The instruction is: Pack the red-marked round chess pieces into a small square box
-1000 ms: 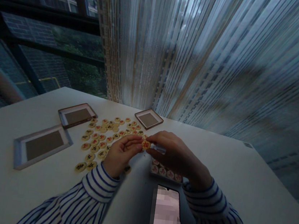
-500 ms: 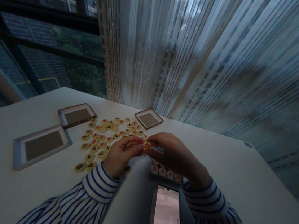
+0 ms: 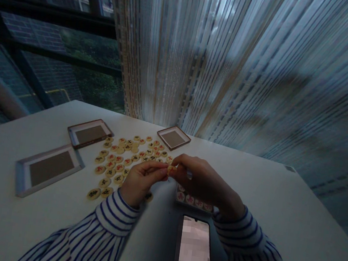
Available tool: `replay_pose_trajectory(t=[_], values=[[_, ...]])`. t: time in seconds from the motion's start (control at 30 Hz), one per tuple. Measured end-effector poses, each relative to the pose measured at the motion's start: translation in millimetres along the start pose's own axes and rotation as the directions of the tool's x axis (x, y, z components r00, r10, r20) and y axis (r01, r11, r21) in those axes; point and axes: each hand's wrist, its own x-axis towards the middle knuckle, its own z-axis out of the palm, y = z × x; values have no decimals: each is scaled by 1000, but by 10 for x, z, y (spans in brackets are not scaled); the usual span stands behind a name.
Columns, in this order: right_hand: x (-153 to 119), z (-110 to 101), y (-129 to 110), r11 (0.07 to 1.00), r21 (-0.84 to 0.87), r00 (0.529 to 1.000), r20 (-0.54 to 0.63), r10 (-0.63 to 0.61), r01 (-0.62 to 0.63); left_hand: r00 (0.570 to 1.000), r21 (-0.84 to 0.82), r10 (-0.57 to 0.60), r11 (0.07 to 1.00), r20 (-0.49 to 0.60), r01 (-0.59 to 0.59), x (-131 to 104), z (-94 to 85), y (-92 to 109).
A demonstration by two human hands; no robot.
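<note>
Between my two hands, above the table, is a round wooden piece (image 3: 171,169) with a red character. My left hand (image 3: 141,181) pinches its left side with thumb and fingers. From the right, my right hand (image 3: 203,180) grips the same piece, its fingers curved over the top. Many round pieces (image 3: 119,168) with red or black characters lie spread on the white table beyond and left of my left hand. Under my right hand sits a box of pieces (image 3: 189,199) with red characters in rows, partly hidden by that hand.
Two shallow trays, one pale (image 3: 50,170) and one brown-rimmed (image 3: 89,133), lie at the left. A small tray (image 3: 173,137) is near the back edge. A phone (image 3: 195,251) lies in front of the box. Behind the table hangs a string curtain (image 3: 177,54).
The piece between my hands has tilted, so its red character shows less fully. My right fingers have closed in slightly around it. The spread pieces and trays lie as before.
</note>
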Motion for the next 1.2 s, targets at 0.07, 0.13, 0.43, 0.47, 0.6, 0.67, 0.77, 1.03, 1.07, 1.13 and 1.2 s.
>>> replay_pose_trajectory(t=[0.07,0.13,0.43,0.47,0.6,0.67,0.77,1.03,1.07,1.13,1.2], values=[[2,-4,-8,1000,28,1000,4,13,-13,1000,-3,4,1000,2,-4,-1,1,-3],[2,-4,-9,999,40,1000,1,13,-13,1000,5,4,1000,-7,-4,-3,2,-3],[-5,7,11,1000,27,1000,9,11,-12,1000,31,-1,1000,-14,1,-4,0,-12],[-5,8,13,1000,27,1000,8,12,-13,1000,35,-4,999,-13,5,-4,-1,-16],[-5,8,20,1000,7,1000,7,-10,10,1000,40,-13,999,-16,13,0,-7,-26],[-6,7,24,1000,4,1000,6,-26,26,1000,25,-13,1000,-15,13,1,-8,-28],[-6,14,32,999,-30,999,-3,-43,43,1000,-9,-24,1000,-8,24,0,-3,-32],[13,10,41,987,-131,994,-41,-100,94,999,9,-22,1000,-33,22,10,-10,-56],[13,3,45,987,-134,994,-45,-95,89,999,13,-17,1000,-39,18,13,-12,-56],[9,-14,61,986,-151,995,-56,-78,69,999,18,-14,1000,-46,15,18,-14,-48],[2,-33,84,983,-181,996,-64,-57,44,999,27,-17,999,-45,19,20,-12,-37]])
